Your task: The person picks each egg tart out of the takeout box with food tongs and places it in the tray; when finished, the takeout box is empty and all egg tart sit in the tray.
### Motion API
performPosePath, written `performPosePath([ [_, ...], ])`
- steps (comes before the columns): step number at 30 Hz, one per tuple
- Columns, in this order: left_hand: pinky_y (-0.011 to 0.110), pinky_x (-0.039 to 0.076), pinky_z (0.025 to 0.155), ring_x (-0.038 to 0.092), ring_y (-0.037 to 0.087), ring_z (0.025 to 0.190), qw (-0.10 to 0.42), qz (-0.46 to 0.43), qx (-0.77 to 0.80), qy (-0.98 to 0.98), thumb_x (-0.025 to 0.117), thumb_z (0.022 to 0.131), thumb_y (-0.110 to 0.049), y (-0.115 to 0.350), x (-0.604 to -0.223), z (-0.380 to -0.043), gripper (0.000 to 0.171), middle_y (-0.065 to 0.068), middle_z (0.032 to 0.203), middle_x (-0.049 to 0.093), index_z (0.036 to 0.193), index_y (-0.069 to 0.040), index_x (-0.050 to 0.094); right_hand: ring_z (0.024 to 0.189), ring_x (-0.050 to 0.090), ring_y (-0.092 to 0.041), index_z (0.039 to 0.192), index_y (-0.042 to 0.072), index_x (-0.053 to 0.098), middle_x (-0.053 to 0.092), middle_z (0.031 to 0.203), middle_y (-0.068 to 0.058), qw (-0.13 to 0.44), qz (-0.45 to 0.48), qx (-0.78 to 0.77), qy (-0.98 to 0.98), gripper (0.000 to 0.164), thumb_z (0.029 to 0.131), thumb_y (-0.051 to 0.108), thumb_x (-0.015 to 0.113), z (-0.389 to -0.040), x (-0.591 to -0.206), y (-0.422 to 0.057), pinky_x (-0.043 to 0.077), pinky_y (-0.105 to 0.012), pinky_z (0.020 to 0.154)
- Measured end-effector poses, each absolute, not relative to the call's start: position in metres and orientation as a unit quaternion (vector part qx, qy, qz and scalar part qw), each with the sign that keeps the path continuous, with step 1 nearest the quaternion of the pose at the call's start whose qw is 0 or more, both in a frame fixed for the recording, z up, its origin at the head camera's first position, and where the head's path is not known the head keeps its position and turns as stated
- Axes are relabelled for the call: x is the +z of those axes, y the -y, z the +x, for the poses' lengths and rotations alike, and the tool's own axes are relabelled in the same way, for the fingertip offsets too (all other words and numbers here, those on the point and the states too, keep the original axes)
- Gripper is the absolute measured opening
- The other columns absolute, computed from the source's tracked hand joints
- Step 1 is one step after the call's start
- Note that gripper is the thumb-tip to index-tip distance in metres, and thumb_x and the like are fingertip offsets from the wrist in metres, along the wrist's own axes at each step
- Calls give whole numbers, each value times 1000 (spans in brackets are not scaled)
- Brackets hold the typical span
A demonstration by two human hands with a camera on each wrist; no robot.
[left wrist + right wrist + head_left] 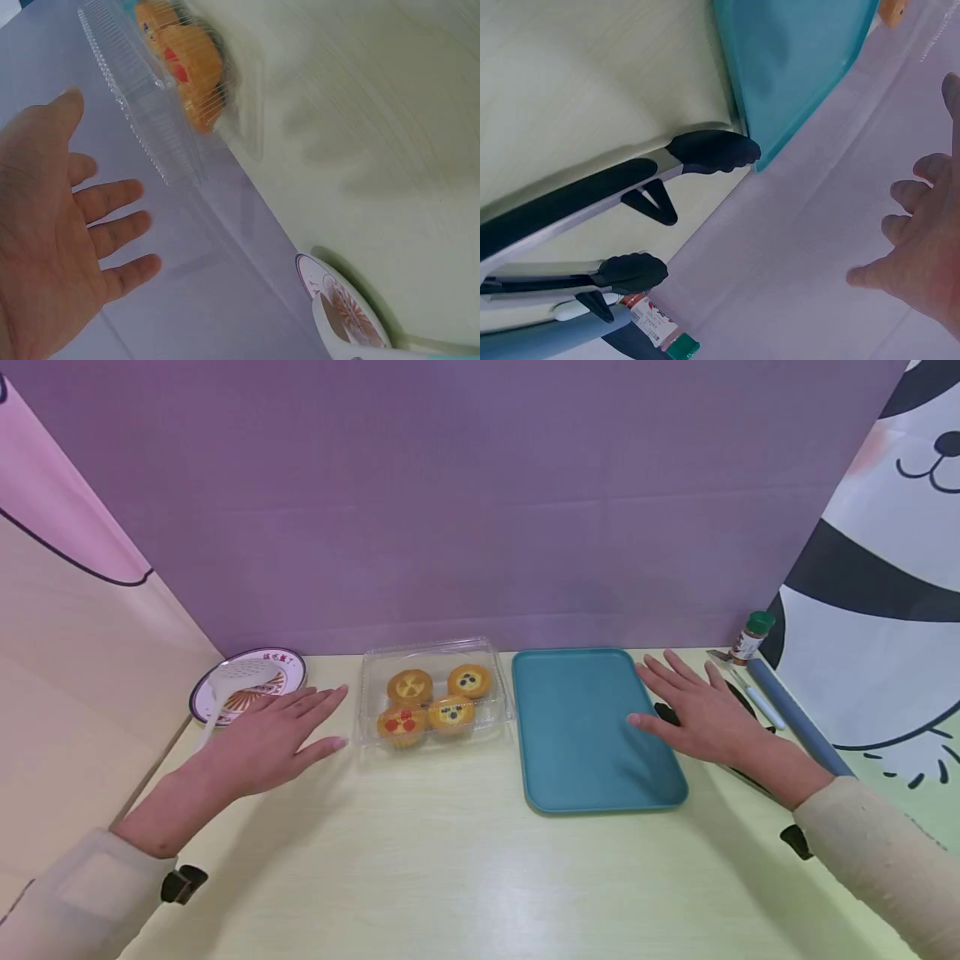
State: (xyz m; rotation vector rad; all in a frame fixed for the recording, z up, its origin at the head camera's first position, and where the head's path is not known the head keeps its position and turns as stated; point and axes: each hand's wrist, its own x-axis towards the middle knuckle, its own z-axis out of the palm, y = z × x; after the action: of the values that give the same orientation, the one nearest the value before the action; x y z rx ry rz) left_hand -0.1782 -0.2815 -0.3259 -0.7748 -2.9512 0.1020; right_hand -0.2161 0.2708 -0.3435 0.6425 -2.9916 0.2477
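My left hand [267, 739] hovers with extended fingers, palm down and holding nothing, between the plate and the clear plastic box. In that box [491, 727] sit several small tarts [409, 687] with fruit-like toppings. My right hand [697, 714], also empty with its fingers spread, is above the right edge of a teal tray [600, 735]. Partly hidden beneath it lie black-headed tongs [712, 151], and the right wrist view shows a second, smaller pair of tongs [634, 273]. Behind the left hand, a white slotted spatula [243, 674] rests on a patterned plate [296, 662].
At the far right stands a spice jar [744, 646] with a green cap. Next to it lie a long blue-grey roll [798, 718] and a white-handled utensil [763, 703]. A purple backdrop [480, 510] closes off the table's [450, 860] back edge.
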Motion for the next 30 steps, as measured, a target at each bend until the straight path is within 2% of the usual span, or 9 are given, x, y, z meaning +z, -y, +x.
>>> performPosePath([
  [5,59,39,108,52,42,133,16,-239,-23,971,47,103,-50,283,-326,-182,65,19,144,55,154,-10,39,146,37,-40,158,15,29,33,162,-13,33,202,112,972,80,96,58,57,-209,-342,-266,39,-62,106],
  [8,59,41,107,54,41,131,-4,-226,-66,972,47,104,-50,285,-327,-186,64,19,143,57,153,-10,41,124,59,-36,158,16,31,49,151,-13,34,202,140,969,78,97,56,57,-204,-340,-260,50,-54,91],
  [10,58,43,104,57,39,128,-15,-210,-97,973,47,104,-49,287,-329,-189,63,18,139,60,152,-8,42,105,66,-28,157,15,33,56,143,-12,33,201,165,965,75,98,54,57,-201,-340,-254,53,-45,80],
  [12,56,47,98,62,36,120,-27,-187,-127,974,47,104,-48,289,-330,-193,62,17,131,65,150,-7,43,88,64,-19,156,15,36,59,139,-10,30,197,196,960,72,98,52,58,-199,-342,-246,50,-37,71],
  [14,54,50,91,65,35,113,-41,-159,-151,975,47,104,-47,292,-333,-197,62,17,123,68,149,-5,45,80,59,-14,154,15,40,59,139,-9,31,194,224,954,69,98,51,59,-197,-345,-237,46,-32,66],
  [16,52,51,87,65,35,110,-63,-130,-176,974,47,104,-47,295,-335,-202,61,19,121,67,146,-3,46,80,59,-12,152,14,44,54,147,-9,33,195,244,949,66,98,48,60,-194,-348,-228,46,-30,66],
  [19,47,53,86,65,36,109,-118,-100,-234,960,43,106,-44,299,-340,-206,59,23,123,65,145,0,45,81,60,-12,148,16,50,56,145,-9,49,201,261,943,60,97,46,62,-190,-353,-212,46,-30,65],
  [25,38,51,87,62,30,110,-219,-73,-363,903,40,108,-38,303,-350,-209,59,25,129,61,147,6,37,93,67,-18,137,20,63,61,139,-3,87,240,291,922,49,94,42,68,-185,-361,-175,50,-28,67],
  [30,40,53,93,62,31,115,-256,-62,-407,875,44,107,-32,303,-361,-213,55,24,132,60,147,4,39,116,65,-21,134,22,66,63,136,0,102,258,282,918,49,92,47,69,-183,-365,-145,56,-39,84],
])
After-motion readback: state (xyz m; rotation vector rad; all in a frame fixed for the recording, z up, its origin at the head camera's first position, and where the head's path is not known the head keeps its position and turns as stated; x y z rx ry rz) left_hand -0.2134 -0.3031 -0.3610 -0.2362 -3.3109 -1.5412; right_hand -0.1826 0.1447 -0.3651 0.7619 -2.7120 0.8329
